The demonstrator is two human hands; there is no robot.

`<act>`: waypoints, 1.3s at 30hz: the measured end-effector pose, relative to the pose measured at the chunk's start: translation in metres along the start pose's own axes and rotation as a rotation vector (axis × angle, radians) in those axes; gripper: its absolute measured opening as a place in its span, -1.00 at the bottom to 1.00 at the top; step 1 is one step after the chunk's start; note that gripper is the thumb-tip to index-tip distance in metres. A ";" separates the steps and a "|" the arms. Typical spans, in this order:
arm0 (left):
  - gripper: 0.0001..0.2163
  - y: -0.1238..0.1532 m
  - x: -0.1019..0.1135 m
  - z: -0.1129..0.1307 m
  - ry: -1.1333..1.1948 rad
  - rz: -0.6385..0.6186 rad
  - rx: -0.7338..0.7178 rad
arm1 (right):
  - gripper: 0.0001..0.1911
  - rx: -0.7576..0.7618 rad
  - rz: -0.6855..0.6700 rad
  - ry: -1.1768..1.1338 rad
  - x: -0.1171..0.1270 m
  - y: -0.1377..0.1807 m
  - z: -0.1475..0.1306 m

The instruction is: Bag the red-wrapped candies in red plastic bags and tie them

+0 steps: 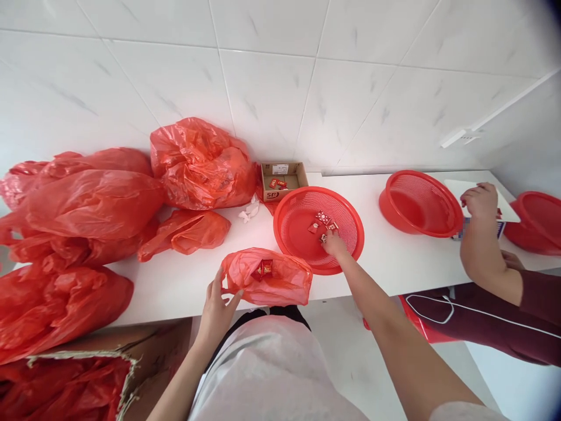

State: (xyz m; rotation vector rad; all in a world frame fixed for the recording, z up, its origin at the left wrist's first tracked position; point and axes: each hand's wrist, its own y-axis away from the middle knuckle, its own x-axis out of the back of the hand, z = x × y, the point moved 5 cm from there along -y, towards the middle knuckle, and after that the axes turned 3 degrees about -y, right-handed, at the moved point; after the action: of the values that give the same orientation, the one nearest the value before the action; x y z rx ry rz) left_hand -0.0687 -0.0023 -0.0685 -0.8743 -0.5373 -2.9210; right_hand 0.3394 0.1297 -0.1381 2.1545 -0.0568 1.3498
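My left hand [217, 303] grips the left edge of a red plastic bag [289, 286], thumb on the near rim. The bag lies with its mouth open at the table's front edge, and small red packets [264, 269] show inside. My right hand [335, 242] reaches into a red perforated plastic basket [291, 225]. Its fingers are closed on a small red patterned packet [324, 238] at the basket's bottom. A few similar small packets [323, 217] lie just beyond my fingertips. My palm is turned down, so part of the grip is hidden.
A cardboard box [291, 187] with small red packets stands behind the basket. Full red bags [201, 164] crowd the left. Crumpled tissue [249, 209] lies nearby. At right are another red basket [421, 199] and a co-worker's hand [482, 202] over a white scale-like plate [504, 204].
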 end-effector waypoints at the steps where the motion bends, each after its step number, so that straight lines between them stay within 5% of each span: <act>1: -0.28 0.000 0.000 -0.002 0.015 -0.001 0.033 | -0.44 0.007 -0.017 0.001 -0.006 -0.002 -0.002; 10: -0.41 0.000 -0.007 0.003 0.259 -0.025 0.156 | -0.43 0.090 0.029 -0.039 -0.020 -0.030 -0.039; 17: -0.52 0.003 -0.011 0.009 0.623 -0.083 0.309 | -0.74 0.218 -0.042 -0.096 -0.024 -0.017 -0.061; 21: -0.52 0.001 -0.011 0.008 0.647 -0.072 0.332 | -0.72 0.296 -0.027 -0.119 -0.023 0.006 -0.073; 28: -0.56 -0.002 -0.010 0.009 0.667 -0.064 0.338 | -0.34 0.323 -0.010 -0.111 -0.035 0.008 -0.103; 34: -0.65 0.001 -0.001 0.016 0.638 -0.077 0.324 | -0.58 0.338 -0.071 -0.104 -0.052 0.002 -0.124; 39: -0.66 0.001 0.000 0.019 0.645 -0.101 0.306 | -0.64 0.308 -0.076 -0.171 -0.038 0.003 -0.120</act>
State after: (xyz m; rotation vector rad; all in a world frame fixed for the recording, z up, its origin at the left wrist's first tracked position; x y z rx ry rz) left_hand -0.0584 0.0032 -0.0530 0.1362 -0.9327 -2.8465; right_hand 0.2227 0.1772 -0.1306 2.4975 0.1755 1.1905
